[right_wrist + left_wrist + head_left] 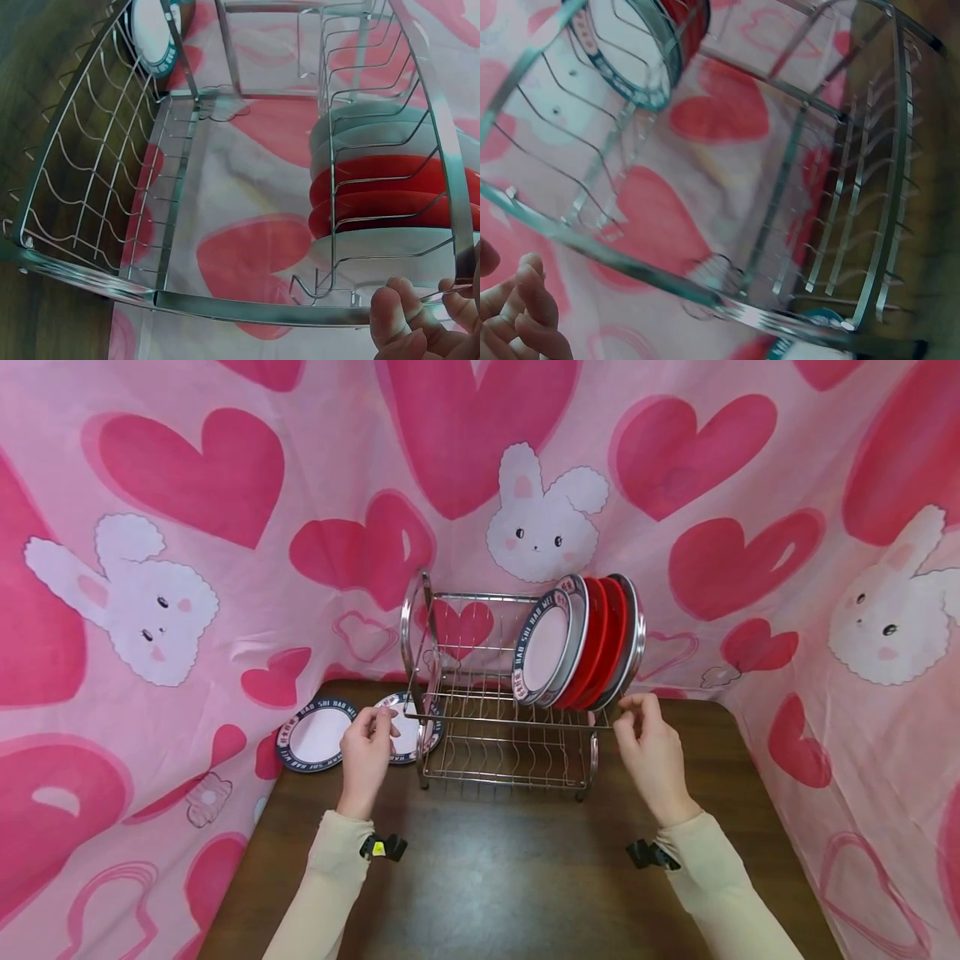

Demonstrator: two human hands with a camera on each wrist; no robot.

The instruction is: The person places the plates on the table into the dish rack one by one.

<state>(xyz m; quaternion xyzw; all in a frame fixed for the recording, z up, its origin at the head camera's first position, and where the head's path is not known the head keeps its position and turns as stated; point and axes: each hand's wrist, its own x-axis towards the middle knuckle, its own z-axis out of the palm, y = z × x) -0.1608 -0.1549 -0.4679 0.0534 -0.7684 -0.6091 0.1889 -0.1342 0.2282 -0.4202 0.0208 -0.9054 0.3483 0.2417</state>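
Observation:
A two-tier metal dish rack [517, 723] stands at the back of the table. On its upper tier, toward the right, blue-and-white lettered plates [546, 643], red plates [596, 647] and another pale plate stand on edge. At the rack's front right corner, my right hand [651, 752] pinches the frame between thumb and fingertips. My left hand [367, 747] is beside the left end, its fingers loosely bent. Its fingers [536, 300] hold nothing and stay apart from the rail in the left wrist view.
On the table left of the rack lies a patterned plate [318, 735]. A second patterned plate [405, 739] lies partly behind my left hand and the rack's frame. A pink cloth with hearts and rabbits [450, 443] hangs around the wooden table [510, 877].

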